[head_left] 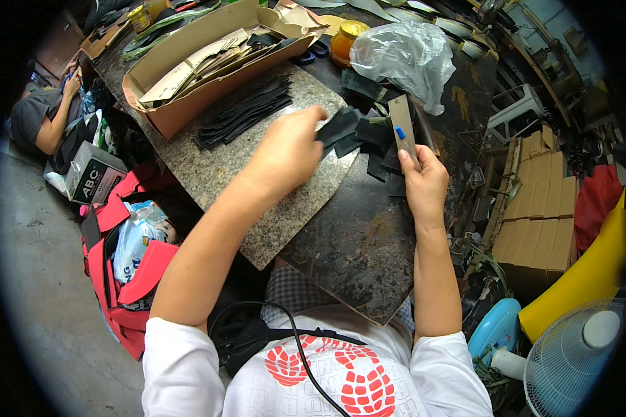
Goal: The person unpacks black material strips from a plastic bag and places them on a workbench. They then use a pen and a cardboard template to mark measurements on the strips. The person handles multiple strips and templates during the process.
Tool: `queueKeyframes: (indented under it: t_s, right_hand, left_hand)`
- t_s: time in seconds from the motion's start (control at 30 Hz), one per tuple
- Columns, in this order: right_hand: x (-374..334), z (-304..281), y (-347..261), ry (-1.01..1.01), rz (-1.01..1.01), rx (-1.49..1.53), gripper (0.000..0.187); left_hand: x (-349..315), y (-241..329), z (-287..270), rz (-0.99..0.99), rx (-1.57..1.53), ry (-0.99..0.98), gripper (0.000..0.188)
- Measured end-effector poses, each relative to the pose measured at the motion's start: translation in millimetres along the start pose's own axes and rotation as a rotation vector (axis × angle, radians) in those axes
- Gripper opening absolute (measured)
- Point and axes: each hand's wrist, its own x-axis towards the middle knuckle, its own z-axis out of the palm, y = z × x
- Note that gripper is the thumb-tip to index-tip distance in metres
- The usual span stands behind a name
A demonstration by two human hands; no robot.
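Note:
My left hand (290,147) reaches over the grey speckled stone slab (285,208), its fingers curled and slightly blurred. At its fingertips is a thin black piece (339,128) of flat sheet material; whether the fingers grip it is hard to make out. My right hand (426,182) is closed round the lower end of a flat grey-brown strip (401,118) with a small blue mark. Loose black pieces (375,135) lie between the two hands, overlapping the slab's right edge. Left of my left hand, a fanned row of black strips (247,111) rests on the slab.
An open cardboard box (167,118) of flat pieces stands behind the slab. An orange jar (346,42) and a clear plastic bag (407,59) sit on the dark table (348,243). A fan (577,361) stands lower right, a red bag (129,278) at left. Another person (45,115) is far left.

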Motion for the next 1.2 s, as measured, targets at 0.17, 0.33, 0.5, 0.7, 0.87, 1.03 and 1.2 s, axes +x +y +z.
queueKeyframes:
  t_s: [0.17,0.33,0.5,0.7,0.87,1.03,1.2]
  right_hand:
    - [-1,-1,-2,0.03,-0.081,0.052,0.021]
    - [0,-1,-3,0.117,-0.242,0.172,0.021]
    - [-3,-2,-4,0.105,-0.347,0.236,0.02]
    - [-6,-1,-11,0.132,-0.478,0.326,0.017]
    - [-17,3,-37,-0.011,-0.553,0.358,0.024]
    - [-34,0,-68,-0.286,-0.29,0.49,0.027]
    - [-32,2,-80,-0.445,-0.232,0.526,0.029]
  left_hand:
    - [-51,-11,-48,-0.233,-0.073,-0.13,0.03]
    - [-76,-15,-59,-0.113,0.149,0.083,0.018]
    - [-86,-20,-55,0.347,0.288,0.281,0.012]
    - [-119,-12,-47,0.322,0.385,0.188,0.036]
    - [-123,-25,-42,0.117,0.462,0.298,0.052]
    - [-108,-42,-50,0.01,0.561,0.507,0.039]
    - [-130,-4,-27,0.278,0.327,0.103,0.062]
